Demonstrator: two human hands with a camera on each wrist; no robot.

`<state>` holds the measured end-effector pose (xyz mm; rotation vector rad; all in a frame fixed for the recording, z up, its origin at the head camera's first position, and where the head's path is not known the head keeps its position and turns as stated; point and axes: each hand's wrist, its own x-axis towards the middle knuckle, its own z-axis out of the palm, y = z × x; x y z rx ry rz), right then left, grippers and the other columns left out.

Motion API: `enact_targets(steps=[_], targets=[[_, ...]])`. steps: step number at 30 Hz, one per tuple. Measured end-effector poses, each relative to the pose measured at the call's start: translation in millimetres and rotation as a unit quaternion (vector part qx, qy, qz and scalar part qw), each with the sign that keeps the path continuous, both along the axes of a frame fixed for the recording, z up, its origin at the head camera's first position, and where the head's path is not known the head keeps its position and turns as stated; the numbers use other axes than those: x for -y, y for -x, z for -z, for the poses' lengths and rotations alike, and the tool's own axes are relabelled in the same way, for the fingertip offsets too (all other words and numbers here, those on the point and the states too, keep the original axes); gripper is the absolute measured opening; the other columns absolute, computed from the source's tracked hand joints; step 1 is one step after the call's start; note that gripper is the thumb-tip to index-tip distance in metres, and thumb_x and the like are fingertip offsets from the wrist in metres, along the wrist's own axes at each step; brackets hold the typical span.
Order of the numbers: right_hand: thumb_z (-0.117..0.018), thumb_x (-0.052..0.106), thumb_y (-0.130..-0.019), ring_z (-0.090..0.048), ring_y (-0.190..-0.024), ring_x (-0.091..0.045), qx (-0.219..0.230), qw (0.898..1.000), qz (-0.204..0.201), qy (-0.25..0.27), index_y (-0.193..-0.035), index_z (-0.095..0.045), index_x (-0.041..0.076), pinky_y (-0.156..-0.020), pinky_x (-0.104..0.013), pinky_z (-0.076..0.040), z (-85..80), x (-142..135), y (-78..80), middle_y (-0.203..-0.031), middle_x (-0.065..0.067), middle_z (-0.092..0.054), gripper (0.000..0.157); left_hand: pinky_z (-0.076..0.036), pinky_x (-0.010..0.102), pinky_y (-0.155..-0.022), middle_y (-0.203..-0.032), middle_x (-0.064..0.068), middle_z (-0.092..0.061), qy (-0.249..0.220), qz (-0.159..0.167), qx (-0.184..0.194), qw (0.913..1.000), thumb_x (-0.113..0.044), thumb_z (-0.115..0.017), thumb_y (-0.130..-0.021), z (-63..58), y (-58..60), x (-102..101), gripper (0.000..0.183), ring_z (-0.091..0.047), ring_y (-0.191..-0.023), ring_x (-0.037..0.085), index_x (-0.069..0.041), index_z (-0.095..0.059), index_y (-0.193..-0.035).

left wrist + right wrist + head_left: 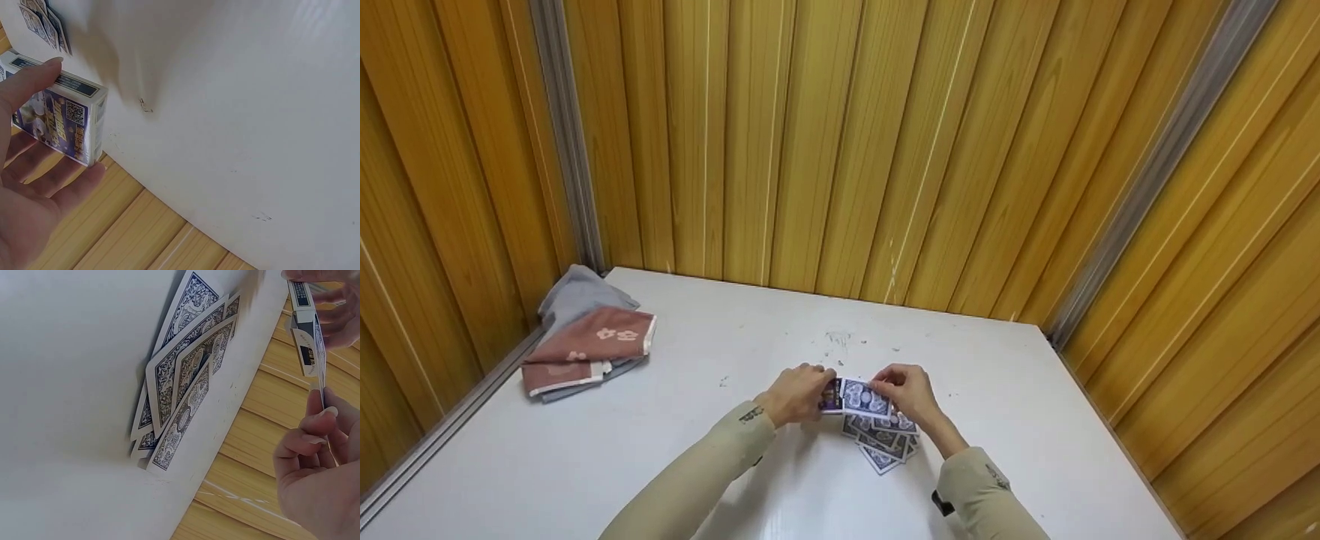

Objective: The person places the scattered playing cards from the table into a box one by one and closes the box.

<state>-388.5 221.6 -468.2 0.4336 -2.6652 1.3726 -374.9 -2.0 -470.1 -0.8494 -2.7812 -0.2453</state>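
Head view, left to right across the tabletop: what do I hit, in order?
Grey-and-reddish cloth bundle → left-hand grip → card box → pinched blue-patterned card or cards → right-hand grip.

The left arm [697, 472] and right arm [994, 499] reached toward the far edge of the table [720, 322]. The left hand [796, 394] gripped, its thumb [34, 79] opposite its spread fingers [77, 185]; the right hand [910, 394], near it, pinched with curled fingers.
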Motion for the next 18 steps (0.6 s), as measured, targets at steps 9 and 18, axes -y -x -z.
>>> enact_targets(steps=[9, 18], targets=[[-0.068, 0.021, -0.078, -0.049, -0.056, -0.011, 0.01, 1.0, -0.001, 0.013, -0.082, -0.067, 0.014, -0.045, -0.02, -0.042, -1.7, -1.3, -0.6, -0.071, -0.001, -0.058, 0.008, -0.051, 0.035, -0.072, -0.094, 0.005, -0.062, -0.011, -0.007, 0.009, 0.9999, -0.017, -0.081, -0.057, -2.0, 1.1, 2.4, 0.055, -0.058, -0.083, 0.02, -0.012, -0.057, -0.106], [-0.069, 0.02, -0.077, -0.044, -0.048, -0.008, -0.004, 0.999, -0.017, 0.027, -0.081, -0.067, 0.008, -0.04, -0.016, -0.036, -1.3, -1.1, -1.1, -0.066, -0.003, -0.057, 0.012, -0.052, 0.035, -0.069, -0.092, 0.006, -0.063, -0.001, -0.001, -0.023, 0.9997, -0.02, -0.081, -0.056, 0.7, 2.2, 4.3, 0.054, -0.059, -0.08, 0.021, -0.011, -0.057, -0.104]])
